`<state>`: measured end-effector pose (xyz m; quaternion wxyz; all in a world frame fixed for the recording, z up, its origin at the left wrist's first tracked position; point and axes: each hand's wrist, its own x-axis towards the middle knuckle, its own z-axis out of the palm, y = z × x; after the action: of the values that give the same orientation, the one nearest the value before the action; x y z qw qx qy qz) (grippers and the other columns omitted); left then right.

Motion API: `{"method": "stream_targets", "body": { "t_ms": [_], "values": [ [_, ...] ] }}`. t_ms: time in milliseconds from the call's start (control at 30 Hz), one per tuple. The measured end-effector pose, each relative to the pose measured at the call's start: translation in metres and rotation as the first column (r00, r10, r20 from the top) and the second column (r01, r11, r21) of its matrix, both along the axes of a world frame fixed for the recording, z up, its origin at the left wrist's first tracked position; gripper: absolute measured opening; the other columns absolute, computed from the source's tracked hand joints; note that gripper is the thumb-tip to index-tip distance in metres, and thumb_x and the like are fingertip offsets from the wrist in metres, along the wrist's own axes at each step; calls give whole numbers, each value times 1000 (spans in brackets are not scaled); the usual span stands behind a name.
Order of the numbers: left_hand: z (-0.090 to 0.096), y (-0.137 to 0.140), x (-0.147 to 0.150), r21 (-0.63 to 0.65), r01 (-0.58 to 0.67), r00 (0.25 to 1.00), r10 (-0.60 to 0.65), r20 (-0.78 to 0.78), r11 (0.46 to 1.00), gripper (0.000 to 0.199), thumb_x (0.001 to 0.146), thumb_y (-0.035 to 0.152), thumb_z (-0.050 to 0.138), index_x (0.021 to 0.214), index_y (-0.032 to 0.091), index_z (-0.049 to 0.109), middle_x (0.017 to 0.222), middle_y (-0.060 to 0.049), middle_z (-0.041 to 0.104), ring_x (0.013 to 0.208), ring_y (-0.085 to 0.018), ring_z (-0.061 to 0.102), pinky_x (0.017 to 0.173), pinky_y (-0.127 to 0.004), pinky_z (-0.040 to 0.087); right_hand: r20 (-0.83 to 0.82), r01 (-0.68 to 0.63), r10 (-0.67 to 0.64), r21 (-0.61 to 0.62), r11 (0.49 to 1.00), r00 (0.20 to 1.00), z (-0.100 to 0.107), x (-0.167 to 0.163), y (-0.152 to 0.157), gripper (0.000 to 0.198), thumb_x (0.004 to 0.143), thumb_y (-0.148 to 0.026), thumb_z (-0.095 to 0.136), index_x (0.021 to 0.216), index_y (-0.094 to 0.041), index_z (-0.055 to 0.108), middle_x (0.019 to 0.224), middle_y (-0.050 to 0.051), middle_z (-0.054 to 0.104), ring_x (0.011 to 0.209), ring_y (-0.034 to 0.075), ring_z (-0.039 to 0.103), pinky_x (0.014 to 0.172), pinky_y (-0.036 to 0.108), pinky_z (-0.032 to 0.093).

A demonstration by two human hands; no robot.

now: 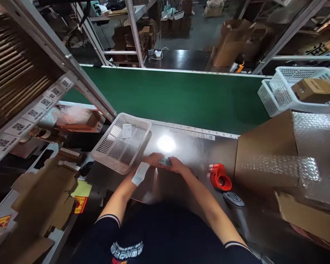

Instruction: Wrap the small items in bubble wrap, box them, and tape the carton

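Over the shiny metal worktop (187, 150), both of my hands hold a small greyish item (165, 161) whose kind I cannot make out. My left hand (154, 160) grips its left end, and my right hand (177, 165) has fingers closed on its right end. A white label-like strip (140, 173) lies across my left wrist. To the left of my hands is a white perforated basket (114, 167) with a printed paper slip (127, 131) inside. A red tape dispenser (220, 177) rests to the right, beside a grey handheld device (233, 199).
A green conveyor belt (178, 95) runs behind the worktop. Cardboard boxes with bubble wrap (305, 165) stand at the right, below stacked white baskets (280, 91). Metal shelving with QR labels (33, 113) and flattened cardboard (44, 190) line the left.
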<state>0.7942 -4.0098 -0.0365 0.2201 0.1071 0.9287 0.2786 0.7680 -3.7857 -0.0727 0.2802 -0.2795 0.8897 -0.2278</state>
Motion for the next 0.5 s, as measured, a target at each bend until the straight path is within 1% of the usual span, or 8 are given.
{"method": "stream_targets", "body": {
  "t_ms": [33, 100, 167, 233, 300, 400, 467, 500],
  "values": [
    [0, 2, 4, -10, 14, 1000, -14, 20, 1000, 26, 82, 28, 95, 89, 18, 73, 97, -8, 78, 105, -30, 77, 103, -40, 59, -1, 1, -1, 23, 1000, 1000, 2, 6, 0, 46, 87, -24, 97, 129, -16, 82, 130, 13, 83, 115, 28, 74, 100, 33, 57],
    [-1, 6, 9, -28, 35, 999, -34, 38, 999, 27, 88, 29, 92, 85, 18, 68, 94, -7, 74, 107, -30, 76, 108, -42, 57, -15, 18, -17, 59, 998, 1000, 4, 12, 0, 44, 94, -24, 91, 136, -14, 80, 138, 17, 80, 124, 29, 72, 105, 33, 53],
    [0, 10, 5, -42, 33, 999, -32, 28, 999, 22, 90, 22, 88, 86, 16, 67, 97, -8, 73, 115, -32, 75, 115, -45, 54, -31, 42, -39, 88, 995, 999, 8, 10, 1, 44, 98, -21, 86, 141, -12, 78, 144, 19, 78, 130, 29, 69, 107, 33, 49],
    [4, 15, -5, -63, 29, 1000, -28, 9, 998, 14, 88, 13, 83, 89, 13, 69, 100, -10, 74, 119, -34, 74, 116, -50, 52, -63, 70, -63, 110, 991, 996, 15, 3, 1, 44, 99, -16, 84, 142, -12, 78, 147, 20, 78, 133, 29, 68, 108, 34, 49],
    [14, 21, -20, -87, 23, 999, -26, -26, 996, 11, 86, 6, 80, 91, 12, 72, 103, -12, 77, 118, -35, 75, 113, -52, 54, -117, 101, -86, 126, 987, 989, 27, -8, -1, 42, 99, -13, 82, 141, -12, 80, 145, 21, 79, 132, 31, 71, 108, 36, 52],
    [27, 34, -47, -122, -12, 993, -2, -118, 992, 15, 84, 3, 78, 90, 16, 75, 104, -15, 80, 110, -35, 79, 106, -50, 62, -248, 164, -127, 138, 977, 960, 43, -27, -3, 42, 98, -6, 74, 139, -13, 83, 144, 23, 81, 135, 37, 77, 110, 42, 60],
    [29, 43, -62, -148, -58, 984, 32, -175, 987, 13, 83, 7, 79, 88, 18, 75, 97, -15, 80, 104, -38, 82, 101, -53, 66, -330, 207, -151, 142, 968, 932, 41, -37, -4, 52, 89, 1, 74, 136, -16, 87, 139, 21, 85, 132, 42, 81, 108, 48, 67],
    [27, 47, -67, -147, -78, 978, 48, -201, 986, 13, 81, 11, 82, 89, 19, 76, 98, -16, 80, 105, -40, 83, 101, -55, 67, -369, 242, -177, 137, 961, 912, 35, -41, -4, 61, 83, 4, 74, 137, -20, 88, 138, 19, 86, 132, 43, 82, 109, 49, 70]
  ]
}}
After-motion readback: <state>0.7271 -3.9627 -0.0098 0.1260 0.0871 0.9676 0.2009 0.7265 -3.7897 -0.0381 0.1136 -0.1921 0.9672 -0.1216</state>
